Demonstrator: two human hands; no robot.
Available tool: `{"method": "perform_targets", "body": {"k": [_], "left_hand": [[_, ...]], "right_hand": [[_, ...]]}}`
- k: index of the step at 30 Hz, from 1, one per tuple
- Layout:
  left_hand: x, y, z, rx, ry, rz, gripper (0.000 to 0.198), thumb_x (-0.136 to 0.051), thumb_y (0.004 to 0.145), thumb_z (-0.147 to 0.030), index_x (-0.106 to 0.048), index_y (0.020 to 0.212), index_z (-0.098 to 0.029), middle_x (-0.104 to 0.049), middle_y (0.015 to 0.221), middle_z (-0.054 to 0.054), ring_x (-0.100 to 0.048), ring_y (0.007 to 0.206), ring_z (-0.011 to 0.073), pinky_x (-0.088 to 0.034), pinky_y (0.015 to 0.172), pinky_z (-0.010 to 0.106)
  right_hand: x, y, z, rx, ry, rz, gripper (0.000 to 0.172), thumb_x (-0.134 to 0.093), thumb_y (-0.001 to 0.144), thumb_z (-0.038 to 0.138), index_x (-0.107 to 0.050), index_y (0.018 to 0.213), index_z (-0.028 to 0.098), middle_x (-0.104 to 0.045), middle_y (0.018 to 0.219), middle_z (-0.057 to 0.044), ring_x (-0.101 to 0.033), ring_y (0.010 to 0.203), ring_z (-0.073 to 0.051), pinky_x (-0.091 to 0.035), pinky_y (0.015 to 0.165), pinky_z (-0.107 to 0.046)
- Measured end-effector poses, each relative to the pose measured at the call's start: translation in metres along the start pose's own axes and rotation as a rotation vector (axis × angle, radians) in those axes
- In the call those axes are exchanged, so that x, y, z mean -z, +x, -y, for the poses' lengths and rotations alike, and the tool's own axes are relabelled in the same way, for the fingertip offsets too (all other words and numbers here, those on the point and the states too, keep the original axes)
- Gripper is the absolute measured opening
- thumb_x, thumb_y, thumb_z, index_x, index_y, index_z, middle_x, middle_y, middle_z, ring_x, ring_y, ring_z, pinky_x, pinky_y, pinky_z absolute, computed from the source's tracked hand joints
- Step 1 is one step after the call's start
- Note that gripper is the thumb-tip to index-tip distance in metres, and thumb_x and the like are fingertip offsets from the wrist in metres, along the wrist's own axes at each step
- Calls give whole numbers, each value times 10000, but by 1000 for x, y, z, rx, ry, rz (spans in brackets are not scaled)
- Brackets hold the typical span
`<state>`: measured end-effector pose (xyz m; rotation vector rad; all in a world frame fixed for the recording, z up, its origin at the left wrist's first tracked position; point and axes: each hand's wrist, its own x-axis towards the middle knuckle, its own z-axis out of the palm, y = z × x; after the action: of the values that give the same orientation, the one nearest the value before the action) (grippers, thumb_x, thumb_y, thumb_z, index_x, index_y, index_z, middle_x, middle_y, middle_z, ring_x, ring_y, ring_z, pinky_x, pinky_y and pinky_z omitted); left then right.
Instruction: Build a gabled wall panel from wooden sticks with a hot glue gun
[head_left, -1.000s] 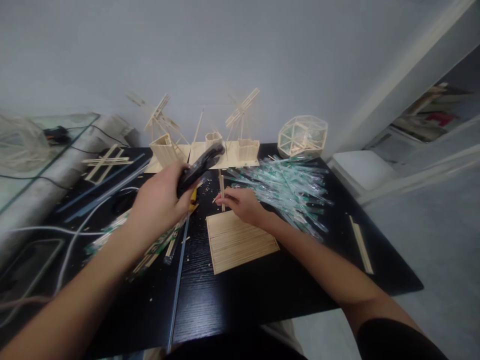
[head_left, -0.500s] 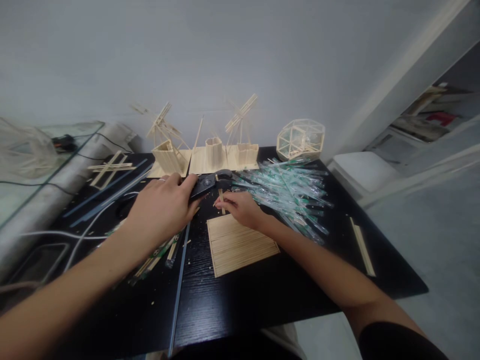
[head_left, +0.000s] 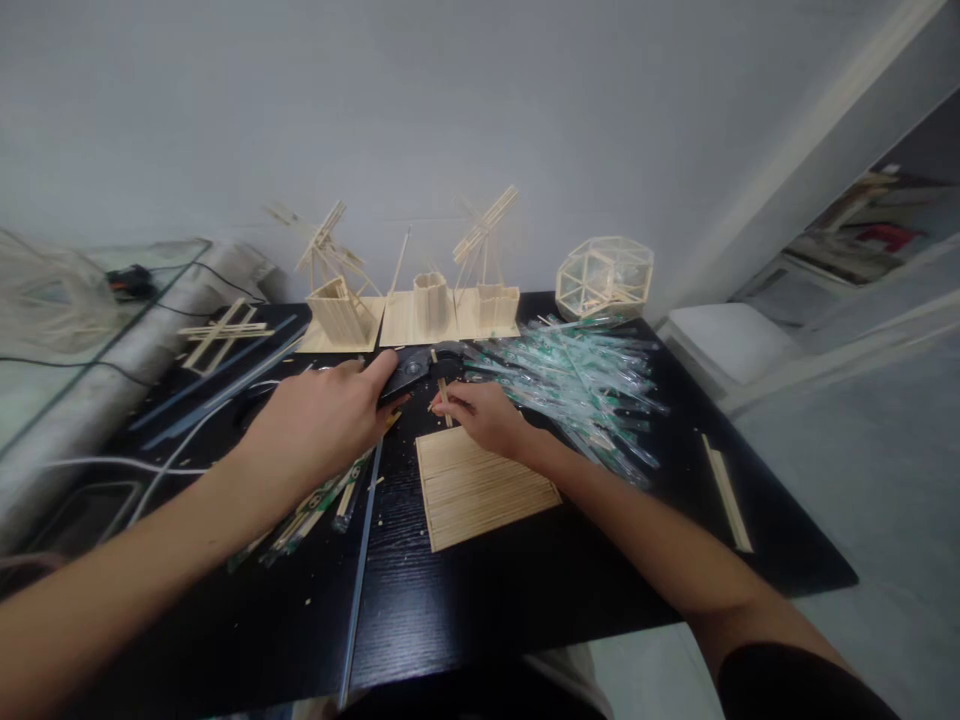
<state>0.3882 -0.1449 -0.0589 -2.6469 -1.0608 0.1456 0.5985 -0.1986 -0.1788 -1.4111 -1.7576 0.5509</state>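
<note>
Black cutter (head_left: 409,369) has dropped since a second ago; its head now sits at the thin stick (head_left: 442,386), just beyond the slatted panel (head_left: 484,485). Left hand (head_left: 322,410), palm down, is wrapped round the cutter's handle end, beyond-left of the panel. Right hand (head_left: 486,415) pinches the stick near the panel's far edge, forearm angling past its right side.

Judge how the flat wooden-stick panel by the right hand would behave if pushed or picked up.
The panel is probably fairly stiff, since its sticks lie close side by side with a strip along one edge. It looks light for its size, being thin wood. Lying flat, it should slide on the table rather than roll.
</note>
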Motion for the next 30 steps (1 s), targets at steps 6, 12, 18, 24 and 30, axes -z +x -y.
{"method": "perform_targets", "body": {"k": [6,12,18,24,30], "left_hand": [[7,-1,2,11,6,70,280,-442,935,-197,-574,1181,-167,-755,897,154,-724,744,329,-348,558,356],[0,-2,5,158,-16,-18,404,-483,1008,-508,-608,1158,-154,-747,874,154,-716,717,345,-336,543,355],[-27,-5,14,296,-147,-202,495,-496,989,-642,-655,1106,-189,-709,1061,159,-698,833,328,-293,543,326],[-69,-7,9,245,-559,-248,535,-448,968,-684,-671,1034,-201,-698,882,78,-650,778,261,-391,648,326],[-81,-18,-2,129,-830,-168,533,-411,950,-680,-582,764,-211,-627,724,35,-574,686,219,-390,669,334]], "right_hand": [[-2,-1,-1,2,-13,3,134,-633,990,222,-739,919,184,-812,923,-36,-742,862,-172,-497,814,-274],[8,1,6,14,-33,38,152,-615,1007,241,-757,986,193,-816,988,-45,-742,912,-184,-500,847,-294],[59,7,18,-7,-246,68,177,-654,993,243,-782,1107,196,-779,1100,-88,-697,989,-219,-473,894,-343],[64,8,1,-218,-480,264,48,-776,869,135,-765,842,172,-691,741,-35,-600,707,-178,-363,664,-302],[41,5,-14,-253,-494,284,97,-741,872,75,-752,899,168,-738,844,-61,-642,794,-196,-376,689,-297]]}}
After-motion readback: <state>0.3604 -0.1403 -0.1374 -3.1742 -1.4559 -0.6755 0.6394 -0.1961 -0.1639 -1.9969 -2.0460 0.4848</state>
